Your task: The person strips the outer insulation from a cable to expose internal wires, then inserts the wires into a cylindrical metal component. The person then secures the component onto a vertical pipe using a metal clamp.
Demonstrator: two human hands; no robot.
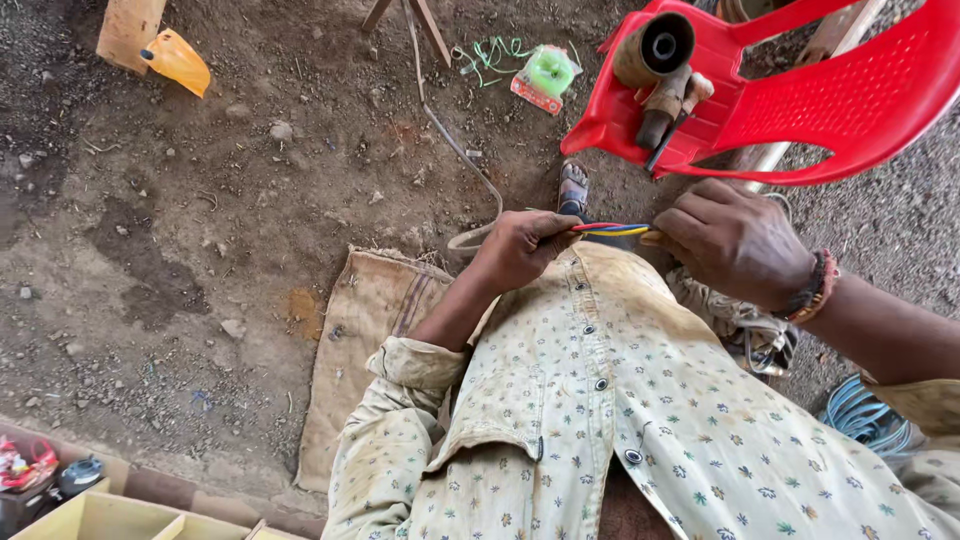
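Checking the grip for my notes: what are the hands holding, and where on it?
Both hold a bundle of coloured wires: the left hand pinches one end, the right hand the other.

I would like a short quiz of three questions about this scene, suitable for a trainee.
1. True or false: both hands grip the same bundle of coloured wires.
2. Which colour is the plastic chair? A green, B red, C blue.
3. Fill in: under the left forearm a ____ sack lies on the dirt ground.

Key
1. True: the left hand and the right hand each close on one end.
2. B
3. burlap
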